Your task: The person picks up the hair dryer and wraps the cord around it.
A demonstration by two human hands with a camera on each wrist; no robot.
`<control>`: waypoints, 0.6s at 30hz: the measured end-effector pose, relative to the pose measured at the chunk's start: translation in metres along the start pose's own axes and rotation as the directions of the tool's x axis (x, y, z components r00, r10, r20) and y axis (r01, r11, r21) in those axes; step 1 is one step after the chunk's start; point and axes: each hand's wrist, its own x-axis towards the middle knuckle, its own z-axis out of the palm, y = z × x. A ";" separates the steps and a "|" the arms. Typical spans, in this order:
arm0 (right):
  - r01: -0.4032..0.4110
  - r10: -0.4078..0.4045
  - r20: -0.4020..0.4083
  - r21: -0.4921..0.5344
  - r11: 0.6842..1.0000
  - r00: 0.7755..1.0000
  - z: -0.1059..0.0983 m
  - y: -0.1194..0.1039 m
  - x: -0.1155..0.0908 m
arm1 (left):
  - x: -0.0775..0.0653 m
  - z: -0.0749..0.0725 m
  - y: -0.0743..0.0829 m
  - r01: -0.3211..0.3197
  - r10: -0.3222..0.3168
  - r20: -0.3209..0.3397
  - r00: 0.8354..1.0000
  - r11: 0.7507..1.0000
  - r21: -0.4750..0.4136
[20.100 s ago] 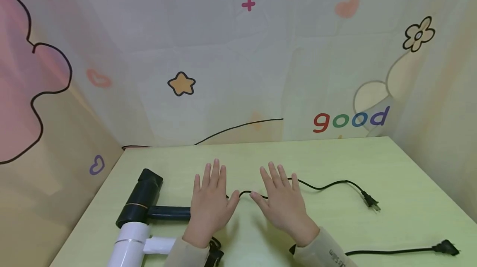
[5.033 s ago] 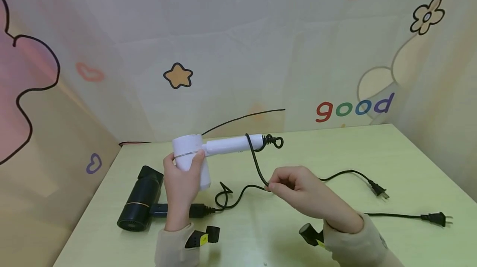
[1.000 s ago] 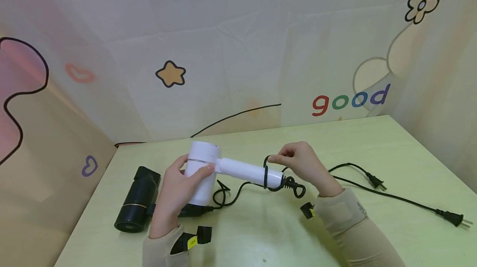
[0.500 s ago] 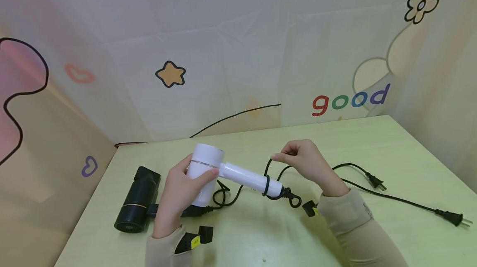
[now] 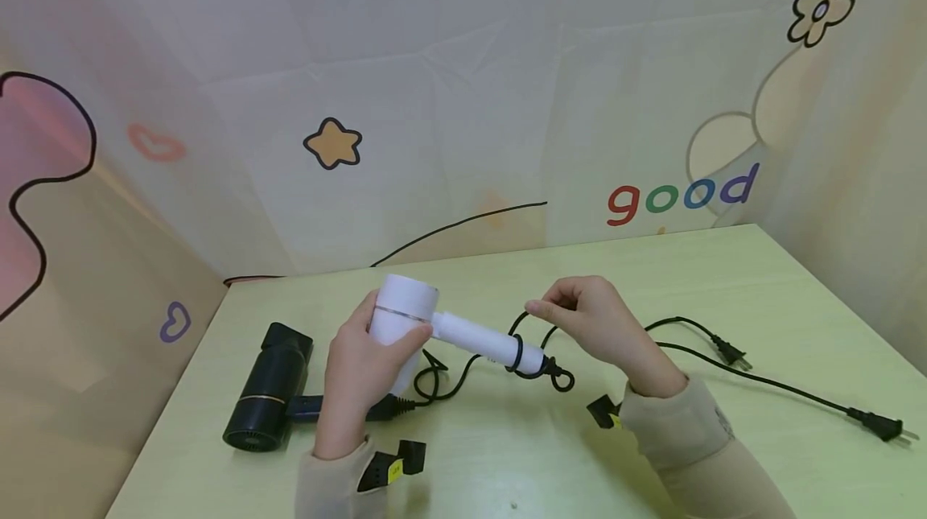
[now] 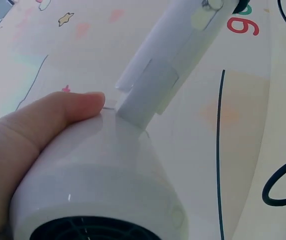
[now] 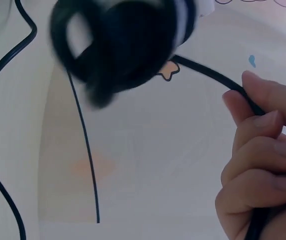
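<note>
My left hand (image 5: pixel 358 366) grips the body of a white hair dryer (image 5: pixel 405 302), held above the table with its handle (image 5: pixel 485 339) pointing right and slightly down. In the left wrist view, the thumb (image 6: pixel 78 106) lies along the white body. A black cord (image 7: pixel 208 73) loops round the handle near its end, where a small bunched coil (image 5: pixel 561 378) hangs. To the right of the handle, my right hand (image 5: pixel 597 326) pinches this cord between thumb and forefinger. The right wrist view shows the other fingers (image 7: pixel 263 155) curled, with cord running down through the hand.
A black hair dryer (image 5: pixel 268 398) lies at the left, partly behind the left arm. Its cord (image 5: pixel 433 381) runs right across the light green table (image 5: pixel 507 463). Two black plugs, one farther back (image 5: pixel 731 352) and one nearer (image 5: pixel 879 425), lie at the right.
Twenty seconds ago both hands were spread flat and the white hair dryer lay on the table. Since five seconds ago, its handle has tilted down and the cord has been wound round it.
</note>
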 end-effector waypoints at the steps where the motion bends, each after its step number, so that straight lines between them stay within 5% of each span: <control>1: 0.007 -0.007 -0.006 -0.006 1.000 1.000 0.000 -0.002 -0.001 | 0.000 0.001 0.000 -0.005 0.005 -0.013 1.000 1.000 0.009; 9: 0.024 -0.025 -0.033 -0.026 0.999 0.999 0.002 -0.012 -0.007 | 0.001 0.006 0.001 -0.026 0.032 -0.139 0.990 0.999 0.045; 18: 0.022 -0.022 -0.033 -0.006 1.000 0.999 0.003 -0.020 -0.013 | 0.003 0.007 0.000 0.008 -0.018 -0.285 0.958 0.999 -0.036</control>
